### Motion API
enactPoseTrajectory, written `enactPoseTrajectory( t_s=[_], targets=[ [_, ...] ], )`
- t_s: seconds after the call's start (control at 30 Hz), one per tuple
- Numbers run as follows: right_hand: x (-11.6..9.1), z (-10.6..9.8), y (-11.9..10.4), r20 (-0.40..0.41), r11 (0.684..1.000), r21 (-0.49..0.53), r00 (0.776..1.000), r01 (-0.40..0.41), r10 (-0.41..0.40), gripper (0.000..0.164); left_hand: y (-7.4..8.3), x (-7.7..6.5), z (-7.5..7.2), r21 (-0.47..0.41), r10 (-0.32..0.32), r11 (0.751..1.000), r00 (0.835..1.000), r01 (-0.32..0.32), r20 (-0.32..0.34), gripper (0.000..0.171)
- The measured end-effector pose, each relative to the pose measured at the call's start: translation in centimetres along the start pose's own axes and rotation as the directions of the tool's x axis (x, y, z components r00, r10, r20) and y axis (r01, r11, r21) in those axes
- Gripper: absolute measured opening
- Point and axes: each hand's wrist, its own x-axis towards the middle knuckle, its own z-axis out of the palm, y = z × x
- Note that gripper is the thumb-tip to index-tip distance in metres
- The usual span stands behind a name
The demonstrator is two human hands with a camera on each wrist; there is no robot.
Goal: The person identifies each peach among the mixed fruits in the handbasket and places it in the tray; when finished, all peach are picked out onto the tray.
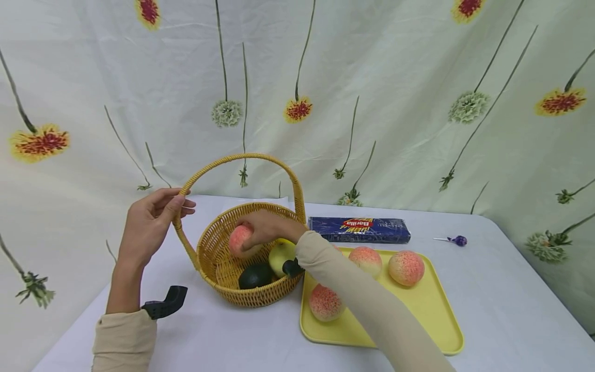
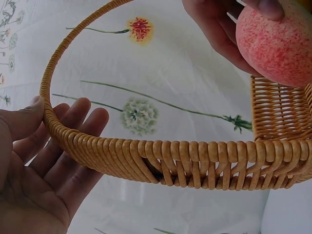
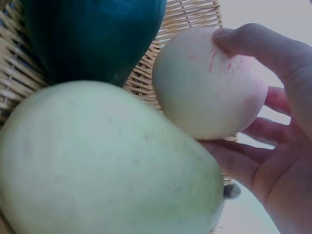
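Observation:
In the head view a wicker basket [image 1: 246, 298] stands on the left of the table, its tall handle [image 1: 260, 156] arching up. My left hand [image 1: 149, 222] holds the handle's left side, thumb in front and fingers [image 2: 73, 122] behind. Inside the basket, my right hand [image 1: 269, 227] grips a pink peach [image 1: 239, 241] between thumb and fingers. In the right wrist view this peach [image 3: 204, 87] is beside a pale green pear [image 3: 107, 161], and a dark green avocado [image 3: 92, 39] lies behind them. My right forearm covers part of the basket's right rim.
A yellow tray [image 1: 418, 315] right of the basket bears several peaches [image 1: 406, 267], one mostly hidden by my sleeve. Behind it lies a blue Barilla spaghetti box [image 1: 381, 231], with a purple lollipop [image 1: 460, 241] to its right. A flowered cloth [image 1: 400, 103] hangs at the back.

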Motion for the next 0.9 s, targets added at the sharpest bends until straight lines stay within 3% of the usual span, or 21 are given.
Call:
enactPoseTrajectory(
  t_s=[0.53, 0.9],
  targets=[
    [-2.3, -0.3, 0.1, -0.103, 0.987, 0.139, 0.992, 0.083, -0.069, 0.055, -0.1, 0.0, 0.0, 0.007, -0.008, 1.000, 1.000, 0.008, 0.002, 0.035],
    [-4.2, -0.1, 0.7, -0.156, 0.979, 0.134, 0.979, 0.154, -0.133, 0.057, -0.2, 0.0, 0.0, 0.005, -0.012, 1.000, 1.000, 0.012, 0.002, 0.034]
  ],
)
